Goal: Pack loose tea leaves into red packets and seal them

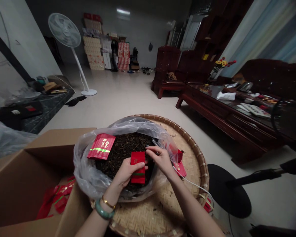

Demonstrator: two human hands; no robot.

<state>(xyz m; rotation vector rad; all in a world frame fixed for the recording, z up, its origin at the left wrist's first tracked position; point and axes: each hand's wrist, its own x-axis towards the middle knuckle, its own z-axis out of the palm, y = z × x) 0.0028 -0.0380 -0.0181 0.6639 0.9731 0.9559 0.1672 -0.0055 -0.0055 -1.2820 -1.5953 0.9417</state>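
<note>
My left hand (127, 171) is closed on a red tea packet (138, 177) with a green stripe, thumb across its front. My right hand (161, 159) is beside the packet's top right corner, fingertips pinched together; what they hold, if anything, is too small to make out. Beneath both hands, dark loose tea leaves (124, 144) fill a clear plastic bag (85, 164) with its mouth spread wide. A fanned stack of red tea packets (102, 146) with gold lettering lies on the left of the leaves. A grey metallic edge (155, 142) shows behind my right fingers.
The bag rests on a round woven bamboo tray (148, 217). More red packets (180, 168) and a white cable (192, 184) lie at its right. An open cardboard box (12, 184) with red packets stands left. A black round base (228, 191) is right; a white fan (88, 92) stands ahead.
</note>
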